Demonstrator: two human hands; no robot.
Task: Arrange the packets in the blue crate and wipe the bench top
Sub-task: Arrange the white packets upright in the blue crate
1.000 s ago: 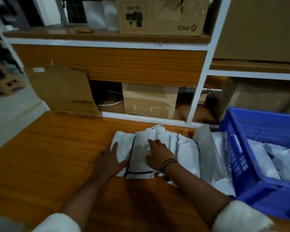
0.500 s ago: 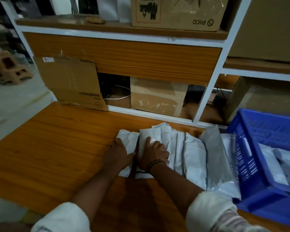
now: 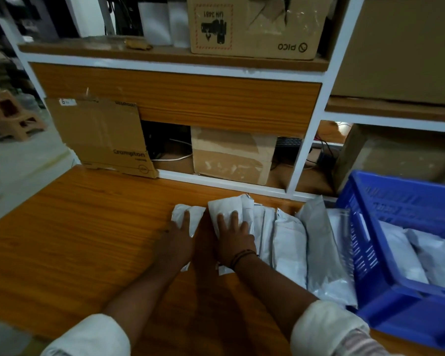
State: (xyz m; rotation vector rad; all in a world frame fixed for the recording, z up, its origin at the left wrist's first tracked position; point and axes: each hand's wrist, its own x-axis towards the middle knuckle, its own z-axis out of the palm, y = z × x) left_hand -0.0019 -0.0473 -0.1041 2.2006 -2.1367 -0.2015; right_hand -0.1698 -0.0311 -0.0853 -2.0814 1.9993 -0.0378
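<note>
Crate (image 3: 406, 319) at 4 o'clock, packets (image 3: 421, 253) inside. Against its left wall, row (image 3: 288, 242) of more on desk (image 3: 75, 240). Left hand (image 3: 176, 242), right hand (image 3: 235, 237) flat on leftmost ones, fingers (image 3: 233, 219) released. Boxes (image 3: 231, 152) at 12 o'clock.

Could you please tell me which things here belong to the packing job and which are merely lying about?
Job: white packets, blue crate, bench top, left hand, right hand.
Lying about: PICO box, Crompton cardboard, plain box, brown stool.

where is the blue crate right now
In the head view the blue crate sits at the right edge of the bench top, just right of the white packets.
</note>
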